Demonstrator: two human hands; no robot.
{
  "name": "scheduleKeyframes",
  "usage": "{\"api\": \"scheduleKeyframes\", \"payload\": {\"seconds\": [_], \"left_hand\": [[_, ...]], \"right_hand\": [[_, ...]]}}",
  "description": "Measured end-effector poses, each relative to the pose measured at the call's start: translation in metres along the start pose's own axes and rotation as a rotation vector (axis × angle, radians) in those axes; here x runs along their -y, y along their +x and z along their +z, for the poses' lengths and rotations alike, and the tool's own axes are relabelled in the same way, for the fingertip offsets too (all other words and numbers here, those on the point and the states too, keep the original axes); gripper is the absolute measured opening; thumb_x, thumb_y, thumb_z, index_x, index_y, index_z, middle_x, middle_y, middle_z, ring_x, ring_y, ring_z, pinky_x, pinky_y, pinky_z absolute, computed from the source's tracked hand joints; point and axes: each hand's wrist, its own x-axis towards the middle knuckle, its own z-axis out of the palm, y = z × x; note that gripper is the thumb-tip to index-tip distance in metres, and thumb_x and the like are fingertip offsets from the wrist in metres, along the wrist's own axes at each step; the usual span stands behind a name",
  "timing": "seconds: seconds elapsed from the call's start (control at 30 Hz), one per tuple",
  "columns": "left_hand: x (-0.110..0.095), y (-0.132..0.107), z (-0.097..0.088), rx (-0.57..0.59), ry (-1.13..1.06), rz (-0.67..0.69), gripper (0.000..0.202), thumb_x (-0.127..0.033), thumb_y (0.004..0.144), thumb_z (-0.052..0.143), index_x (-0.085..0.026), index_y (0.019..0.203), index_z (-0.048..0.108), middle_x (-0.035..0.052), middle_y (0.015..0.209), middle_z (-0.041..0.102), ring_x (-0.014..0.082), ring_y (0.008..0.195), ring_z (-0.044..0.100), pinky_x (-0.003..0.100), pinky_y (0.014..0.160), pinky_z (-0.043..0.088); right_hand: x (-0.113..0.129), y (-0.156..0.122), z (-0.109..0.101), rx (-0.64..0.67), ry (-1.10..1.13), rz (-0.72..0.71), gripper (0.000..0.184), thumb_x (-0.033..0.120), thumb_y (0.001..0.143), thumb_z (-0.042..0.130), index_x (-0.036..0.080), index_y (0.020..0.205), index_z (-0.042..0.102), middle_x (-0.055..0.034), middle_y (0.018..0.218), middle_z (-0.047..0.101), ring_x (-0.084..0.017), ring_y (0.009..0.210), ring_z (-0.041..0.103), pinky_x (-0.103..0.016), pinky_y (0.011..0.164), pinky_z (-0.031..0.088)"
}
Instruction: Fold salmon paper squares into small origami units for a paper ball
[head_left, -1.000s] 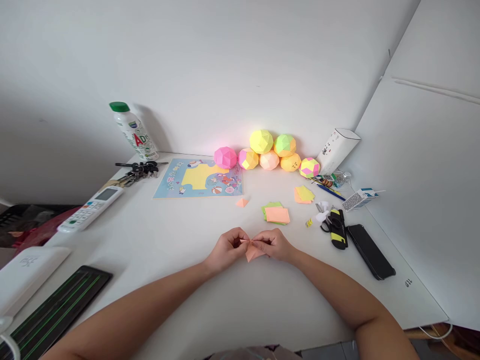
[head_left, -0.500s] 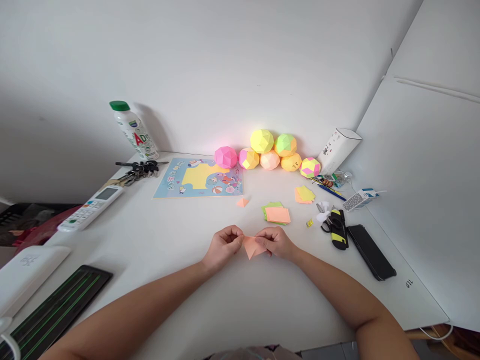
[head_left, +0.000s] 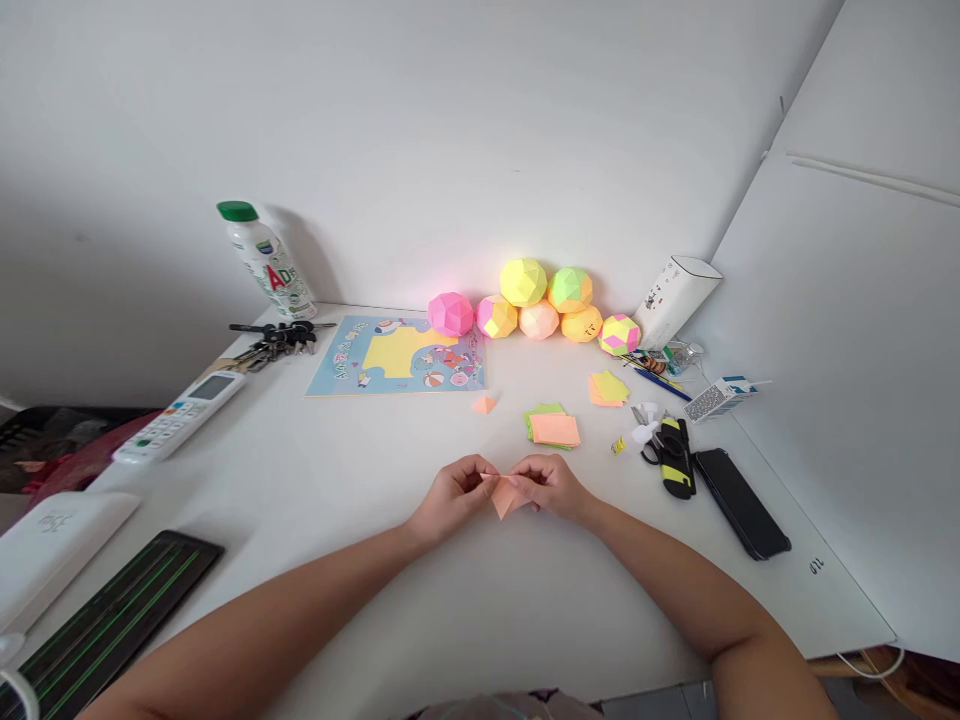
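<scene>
Between my two hands is a small piece of orange folded paper (head_left: pixel 505 499), its pointed corner hanging down toward me. My left hand (head_left: pixel 459 496) pinches its upper left edge with thumb and fingers. On the other side, my right hand (head_left: pixel 549 487) grips the paper with the thumb on top; some of the sheet is hidden under those fingers. Just beyond lies a stack of orange and green paper sheets (head_left: pixel 554 429). A small folded orange paper piece (head_left: pixel 484 404) rests farther off, and a yellow and orange paper stack (head_left: pixel 608 388) sits to the right.
Several faceted paper balls (head_left: pixel 523 283) stand along the wall beside a blue printed sheet (head_left: pixel 351 352). Right: scissors (head_left: pixel 653 447), a yellow-black cutter (head_left: pixel 678 460), a phone (head_left: pixel 742 503), a white box (head_left: pixel 721 398). Left: a bottle (head_left: pixel 270 265), keys (head_left: pixel 279 342), a remote (head_left: pixel 182 415), a black-green panel (head_left: pixel 124 620).
My left hand has shifted slightly right along the paper's top edge, closer to my right hand. The right hand stays almost in place.
</scene>
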Motion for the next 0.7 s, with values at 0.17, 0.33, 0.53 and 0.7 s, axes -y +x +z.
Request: {"api": "scheduleKeyframes", "payload": {"seconds": [0.17, 0.33, 0.53, 0.7], "left_hand": [[0.002, 0.001, 0.001, -0.025, -0.018, 0.007, 0.025, -0.041, 0.073, 0.061, -0.018, 0.07, 0.052, -0.0048, 0.058, 0.05, 0.0071, 0.047, 0.042, 0.019, 0.045, 0.032], [0.0, 0.001, 0.001, -0.031, -0.031, 0.012, 0.023, -0.037, 0.072, 0.062, -0.017, 0.068, 0.052, -0.0047, 0.058, 0.049, 0.007, 0.048, 0.042, 0.019, 0.045, 0.033], [-0.001, 0.001, 0.005, -0.013, 0.01, -0.036, 0.019, -0.033, 0.071, 0.061, -0.017, 0.067, 0.052, -0.0048, 0.056, 0.051, 0.0076, 0.047, 0.043, 0.019, 0.044, 0.032], [-0.002, 0.001, 0.007, -0.008, 0.079, -0.035, 0.012, -0.025, 0.072, 0.057, -0.017, 0.067, 0.049, -0.0057, 0.054, 0.046, 0.0066, 0.047, 0.037, 0.018, 0.044, 0.03]], "right_hand": [[0.002, 0.001, 0.007, -0.066, -0.083, -0.064, 0.02, 0.035, 0.081, 0.056, 0.016, 0.077, 0.059, 0.0016, 0.062, 0.05, -0.009, 0.052, 0.042, -0.022, 0.047, 0.036], [0.007, 0.003, 0.008, -0.127, -0.187, -0.188, 0.015, 0.029, 0.079, 0.058, 0.016, 0.071, 0.058, -0.0004, 0.067, 0.049, -0.011, 0.059, 0.043, -0.024, 0.053, 0.037], [0.004, 0.002, 0.01, -0.076, -0.135, -0.144, 0.009, 0.024, 0.078, 0.054, 0.016, 0.073, 0.056, 0.0017, 0.062, 0.048, -0.009, 0.053, 0.04, -0.022, 0.049, 0.033], [-0.002, 0.002, 0.012, -0.084, -0.135, -0.093, 0.004, 0.017, 0.074, 0.052, 0.016, 0.069, 0.052, 0.0048, 0.055, 0.042, -0.008, 0.049, 0.034, -0.02, 0.045, 0.028]]}}
